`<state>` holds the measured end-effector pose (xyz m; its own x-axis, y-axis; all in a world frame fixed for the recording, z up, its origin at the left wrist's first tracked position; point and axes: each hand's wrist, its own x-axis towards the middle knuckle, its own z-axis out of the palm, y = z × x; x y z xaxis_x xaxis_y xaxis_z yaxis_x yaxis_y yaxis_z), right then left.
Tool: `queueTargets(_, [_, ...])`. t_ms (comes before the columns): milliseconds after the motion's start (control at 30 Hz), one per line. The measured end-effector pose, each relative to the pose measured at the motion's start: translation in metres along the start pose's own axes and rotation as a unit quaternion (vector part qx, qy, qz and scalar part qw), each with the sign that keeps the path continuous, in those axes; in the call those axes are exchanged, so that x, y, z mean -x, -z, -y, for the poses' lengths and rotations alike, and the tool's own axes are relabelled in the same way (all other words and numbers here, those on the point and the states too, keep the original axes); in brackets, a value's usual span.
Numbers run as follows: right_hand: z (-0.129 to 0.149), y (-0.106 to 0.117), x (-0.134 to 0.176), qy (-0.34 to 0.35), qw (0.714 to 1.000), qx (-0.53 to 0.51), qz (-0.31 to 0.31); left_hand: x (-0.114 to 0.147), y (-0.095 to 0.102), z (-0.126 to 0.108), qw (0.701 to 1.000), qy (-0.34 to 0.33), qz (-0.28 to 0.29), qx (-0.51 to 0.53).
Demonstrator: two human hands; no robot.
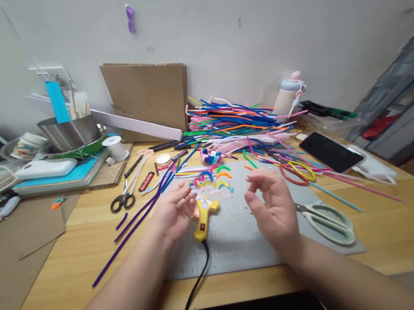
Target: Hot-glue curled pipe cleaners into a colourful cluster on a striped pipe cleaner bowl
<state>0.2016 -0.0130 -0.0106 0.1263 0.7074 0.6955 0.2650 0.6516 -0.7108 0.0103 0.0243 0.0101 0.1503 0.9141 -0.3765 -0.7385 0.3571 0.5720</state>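
Observation:
My left hand (pixel 176 212) is closed in a pinch above the grey mat, its fingertips beside short curved pipe cleaner pieces (pixel 223 175) in several colours. What sits between those fingers is too small to make out. Just right of it lies a yellow glue gun (pixel 202 222), its black cord running toward the front edge. My right hand (pixel 273 206) hovers over the mat's right half, fingers curled with a gap between thumb and forefinger, nothing visible in it. Beside its wrist rest pale green scissors (pixel 330 223). A striped bundle of pipe cleaner (pixel 212 156) lies at the mat's back edge.
A heap of long pipe cleaners (pixel 237 122) lies against the wall. Left are black-handled scissors (pixel 123 203), purple pipe cleaners (pixel 125 234), a spool (pixel 115 148) and a metal pot (pixel 69 133). Right are red-and-yellow-handled scissors (pixel 298 172), a phone (pixel 331 151) and a bottle (pixel 287 97).

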Motion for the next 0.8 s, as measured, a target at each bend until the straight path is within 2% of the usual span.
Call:
queueTargets(233, [0.004,0.003,-0.010,0.033,0.994,0.095,0.049,0.005,-0.001,0.012,0.998,-0.005,0.041,-0.055])
queueTargets(467, [0.009,0.003,-0.004,0.094,0.986,0.138,0.024,0.002,0.001,0.013,1.000,0.012,0.011,-0.018])
queueTargets(800, [0.016,-0.001,0.006,0.230,0.952,0.195,0.053,-0.006,0.005,0.010,0.997,0.048,-0.026,0.051])
